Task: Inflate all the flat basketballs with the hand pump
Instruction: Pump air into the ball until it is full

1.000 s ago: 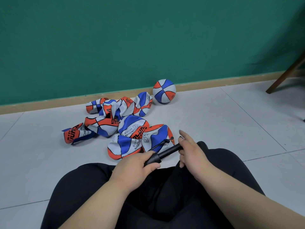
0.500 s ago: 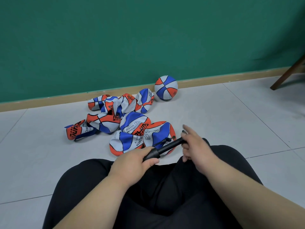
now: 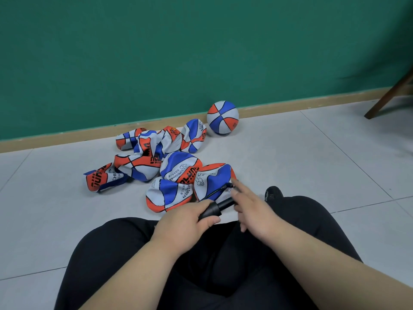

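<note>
Gripping slim black pump (image 3: 218, 206), perhaps plastic

Both bare forearms reach forward over the lap, the left hand (image 3: 185, 224) curled round a black cylindrical plastic hand pump (image 3: 215, 207), the right hand (image 3: 254, 213) with fingers (image 3: 238, 186) nearly straight.

We faced a plain green wall (image 3: 201, 52), evenly lit. A tan skirting (image 3: 67, 136) ran along its foot. Below it we saw a floor (image 3: 312, 153) of large pale grey tiles with thin dark joints. At the far right a brown wooden leg (image 3: 388, 97) slanted down to the tiles, casting a soft shadow.
</note>
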